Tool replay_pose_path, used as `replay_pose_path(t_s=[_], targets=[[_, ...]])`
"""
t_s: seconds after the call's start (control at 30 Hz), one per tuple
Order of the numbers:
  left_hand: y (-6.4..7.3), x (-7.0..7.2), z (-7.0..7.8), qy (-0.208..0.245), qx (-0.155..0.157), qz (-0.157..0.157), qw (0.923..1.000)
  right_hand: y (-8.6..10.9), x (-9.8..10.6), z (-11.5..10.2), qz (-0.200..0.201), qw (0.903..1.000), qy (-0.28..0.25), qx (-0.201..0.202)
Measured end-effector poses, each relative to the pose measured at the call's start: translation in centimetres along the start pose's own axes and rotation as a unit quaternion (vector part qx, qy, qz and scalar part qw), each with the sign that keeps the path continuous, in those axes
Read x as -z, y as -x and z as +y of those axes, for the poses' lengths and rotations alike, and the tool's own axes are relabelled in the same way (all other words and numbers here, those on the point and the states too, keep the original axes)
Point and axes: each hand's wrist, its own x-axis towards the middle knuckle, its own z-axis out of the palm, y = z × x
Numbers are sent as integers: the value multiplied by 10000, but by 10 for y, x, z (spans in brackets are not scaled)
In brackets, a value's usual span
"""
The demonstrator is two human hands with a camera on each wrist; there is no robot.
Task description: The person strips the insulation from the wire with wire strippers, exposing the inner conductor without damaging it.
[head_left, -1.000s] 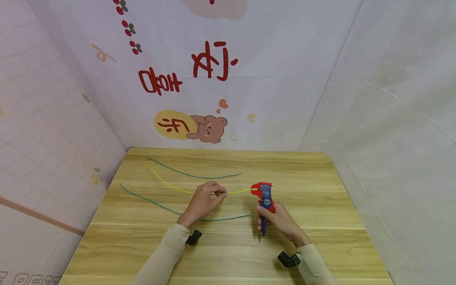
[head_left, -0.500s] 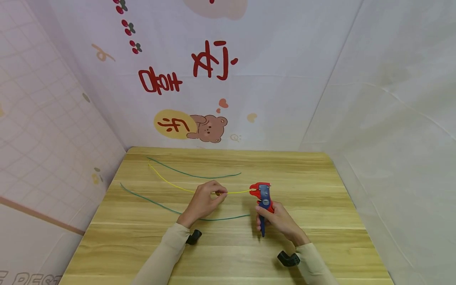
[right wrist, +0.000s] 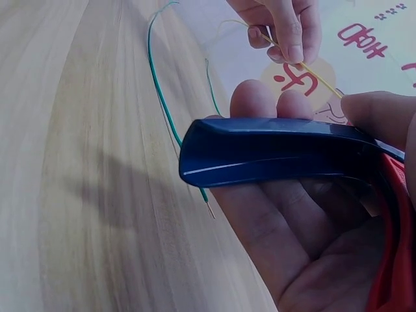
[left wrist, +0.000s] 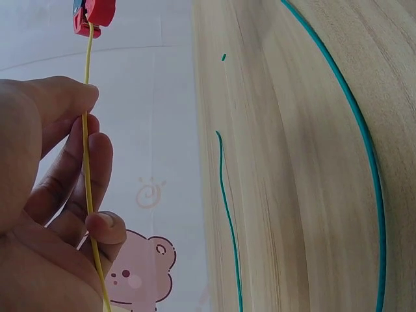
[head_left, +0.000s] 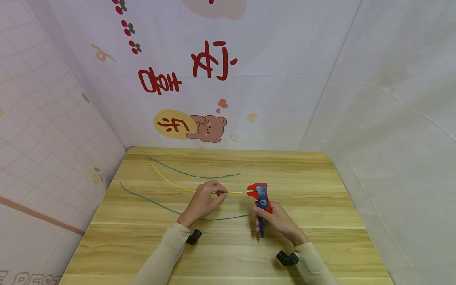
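Between thumb and fingertips my left hand (head_left: 205, 199) pinches a yellow wire (head_left: 236, 192), whose tail trails to the far left. The wire's right end runs into the red jaws of a wire stripper (head_left: 262, 196), with its tip hidden there. My right hand (head_left: 279, 221) grips the stripper by its blue and red handles, fingers wrapped round them. In the left wrist view the yellow wire (left wrist: 87, 162) crosses the palm up to the stripper's red head (left wrist: 99, 12). In the right wrist view the blue handle (right wrist: 273, 153) lies across my fingers.
One green wire (head_left: 199, 177) lies behind the yellow one. A nearer green wire (head_left: 156, 204) passes under my left wrist, and its bare copper end (right wrist: 211, 209) shows. A small green scrap (left wrist: 224, 57) lies on the wooden table (head_left: 338, 237), before a printed cloth wall (head_left: 278, 79).
The wire stripper and my right hand have shifted slightly left, so the yellow wire reaches deeper into the jaws. My left hand stays almost still.
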Motion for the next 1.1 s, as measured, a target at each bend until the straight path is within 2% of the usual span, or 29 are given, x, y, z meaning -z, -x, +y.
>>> replay_pose_path(t_s=[0.47, 1.1], targets=[[-1, 1, 0, 56, 46, -58, 10000, -3, -2, 3, -61, 9998, 8, -166], [0, 1, -2, -40, -35, -39, 10000, -2, -5, 5, 126, 9997, 155, -168]])
